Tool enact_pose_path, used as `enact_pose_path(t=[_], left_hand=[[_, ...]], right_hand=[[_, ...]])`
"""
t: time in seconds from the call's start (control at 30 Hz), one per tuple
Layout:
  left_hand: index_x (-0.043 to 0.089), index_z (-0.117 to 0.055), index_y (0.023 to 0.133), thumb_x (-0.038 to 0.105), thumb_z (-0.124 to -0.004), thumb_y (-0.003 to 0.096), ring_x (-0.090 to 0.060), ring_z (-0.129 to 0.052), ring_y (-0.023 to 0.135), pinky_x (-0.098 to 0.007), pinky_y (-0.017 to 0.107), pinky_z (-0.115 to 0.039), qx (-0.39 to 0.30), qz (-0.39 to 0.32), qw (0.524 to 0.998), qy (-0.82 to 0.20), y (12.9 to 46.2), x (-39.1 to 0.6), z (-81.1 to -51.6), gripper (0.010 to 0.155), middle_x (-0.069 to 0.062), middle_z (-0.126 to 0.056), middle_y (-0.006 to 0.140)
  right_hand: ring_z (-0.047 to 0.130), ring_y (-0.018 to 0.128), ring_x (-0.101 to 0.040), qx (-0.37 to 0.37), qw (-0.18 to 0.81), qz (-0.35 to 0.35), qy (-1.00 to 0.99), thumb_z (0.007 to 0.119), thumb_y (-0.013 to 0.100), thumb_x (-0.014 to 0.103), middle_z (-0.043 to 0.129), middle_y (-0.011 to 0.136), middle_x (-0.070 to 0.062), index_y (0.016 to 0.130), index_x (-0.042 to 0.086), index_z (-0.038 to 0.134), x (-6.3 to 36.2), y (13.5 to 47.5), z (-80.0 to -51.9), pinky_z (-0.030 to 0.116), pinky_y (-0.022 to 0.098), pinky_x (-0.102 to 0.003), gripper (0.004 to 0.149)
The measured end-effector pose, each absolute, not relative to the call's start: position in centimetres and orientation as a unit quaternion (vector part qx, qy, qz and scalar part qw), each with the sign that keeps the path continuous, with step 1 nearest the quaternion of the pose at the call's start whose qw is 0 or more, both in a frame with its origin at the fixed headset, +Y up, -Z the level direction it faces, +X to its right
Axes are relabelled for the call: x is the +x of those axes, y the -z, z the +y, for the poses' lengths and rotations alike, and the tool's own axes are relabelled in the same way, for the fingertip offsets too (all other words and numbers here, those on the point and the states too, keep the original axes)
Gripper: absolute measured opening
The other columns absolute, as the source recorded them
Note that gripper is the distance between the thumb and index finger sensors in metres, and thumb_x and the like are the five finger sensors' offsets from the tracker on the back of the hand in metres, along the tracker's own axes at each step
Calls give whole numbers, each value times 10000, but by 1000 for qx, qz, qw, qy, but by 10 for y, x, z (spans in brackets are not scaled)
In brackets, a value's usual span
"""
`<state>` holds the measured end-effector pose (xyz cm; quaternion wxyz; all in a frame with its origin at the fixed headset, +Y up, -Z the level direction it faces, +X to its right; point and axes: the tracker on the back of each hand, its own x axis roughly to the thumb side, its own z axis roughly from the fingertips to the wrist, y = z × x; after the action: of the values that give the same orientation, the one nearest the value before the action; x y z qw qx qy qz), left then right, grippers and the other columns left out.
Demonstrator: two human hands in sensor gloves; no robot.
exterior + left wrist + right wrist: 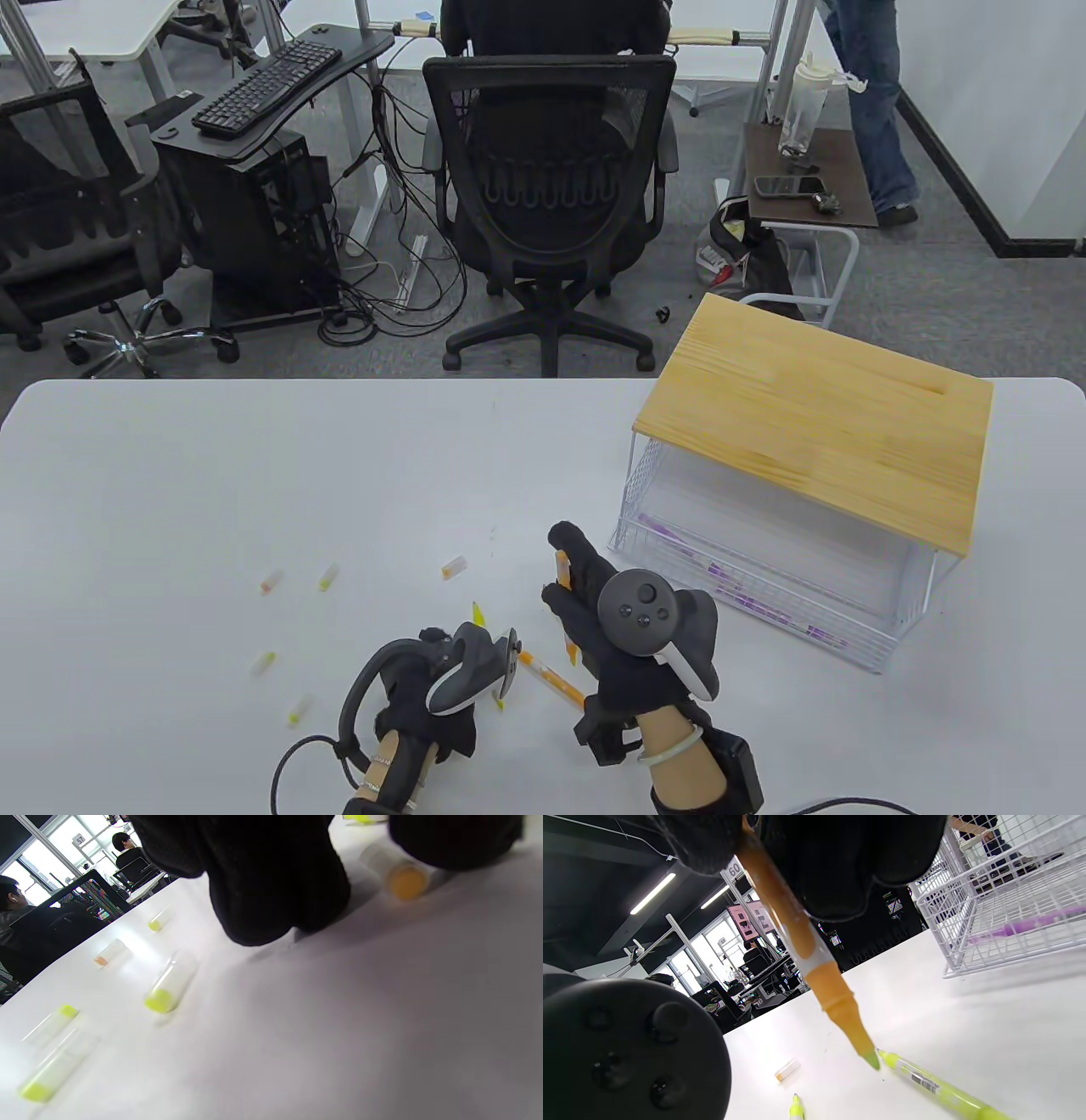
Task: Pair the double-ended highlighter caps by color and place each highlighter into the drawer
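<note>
While the right hand (624, 632) pinches an orange highlighter (797, 938) between curled fingers, its uncapped tip points down toward the counter (254, 475), just short of the wire drawer (764, 577) that sits under a wooden top (814, 433). Purple highlighters (1031, 923) already lie inside that drawer. On the side of the right hand away from the drawer, the left hand (441, 679) hovers low over the counter; its tracker hides the fingers from above and the wrist view shows only blurred dark fingertips, so I cannot tell whether it grips anything. A yellow highlighter (937, 1086) lies on the counter beneath the orange tip, and another orange-printed pen (551, 679) lies between the two hands.

Loose caps are scattered farther from the drawer: an orange cap (454, 567) nearest, then yellow caps (329, 577) and one more orange-ended cap (270, 582) beyond. The step in hand appears to be capping the orange pen. It would go best by keeping the barrel steady, fetching the nearest orange cap with the left hand, checking colour against the tip, and pressing it straight on until seated before moving to the drawer.
</note>
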<state>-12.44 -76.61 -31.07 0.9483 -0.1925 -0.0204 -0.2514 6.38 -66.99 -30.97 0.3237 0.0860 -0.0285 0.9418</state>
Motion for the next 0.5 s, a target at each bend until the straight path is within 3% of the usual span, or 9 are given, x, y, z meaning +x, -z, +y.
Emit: enact_pose_path(t=[0.27, 0.5], left_hand=[[46, -624, 1040, 473, -741, 416, -132, -1025, 595, -479, 686, -712, -195, -29, 950, 244, 310, -121, -766, 765, 73, -967, 721], [55, -610, 1059, 450, -747, 455, -155, -1018, 641, -502, 692, -698, -221, -36, 949, 222, 310, -126, -761, 734, 43, -955, 781]], right_hand=[[869, 782, -284, 80, 326, -23, -942, 686, 639, 382, 767, 969, -2, 1159, 326, 307, 68, 313, -672, 639, 740, -562, 646], [882, 781, -282, 87, 334, -11, -939, 686, 642, 377, 766, 976, -8, 1161, 345, 281, 69, 314, -673, 655, 738, -554, 659]])
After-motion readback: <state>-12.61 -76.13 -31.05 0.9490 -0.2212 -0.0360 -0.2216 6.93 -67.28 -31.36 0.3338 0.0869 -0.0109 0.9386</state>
